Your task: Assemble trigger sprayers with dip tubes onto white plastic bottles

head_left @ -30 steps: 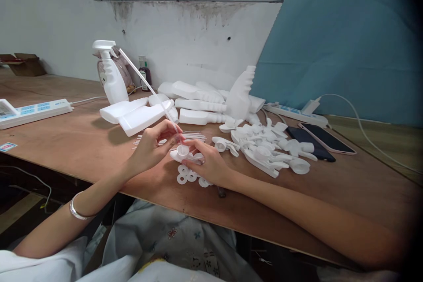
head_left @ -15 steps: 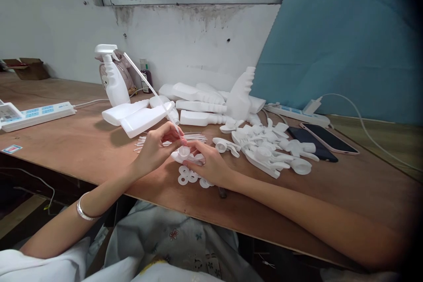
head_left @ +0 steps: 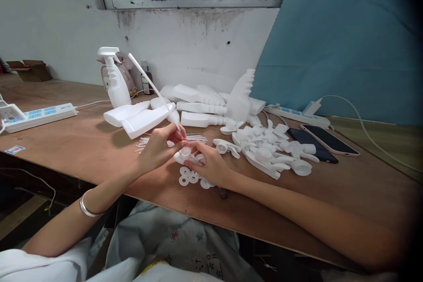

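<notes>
My left hand [head_left: 158,149] pinches a long thin white dip tube [head_left: 150,83] that slants up to the left. Its lower end meets a white spray-trigger head [head_left: 185,154], which my right hand [head_left: 209,164] grips just above the table. Several white ring washers [head_left: 189,178] lie on the wood under my right hand. A bundle of loose thin tubes [head_left: 193,137] lies just behind my fingers. A pile of white trigger heads [head_left: 267,145] sits to the right of my hands.
White bottles [head_left: 198,105] lie along the back, and one capped spray bottle [head_left: 114,80] stands at the left. Power strips lie at the far left [head_left: 39,113] and back right [head_left: 297,115]. Two phones [head_left: 320,142] rest right of the pile. The wooden table's edge [head_left: 185,211] runs near my lap.
The view has shifted a little. My hands stay together at the trigger head, and the tube now leans slightly steeper with its lower end at the head.
</notes>
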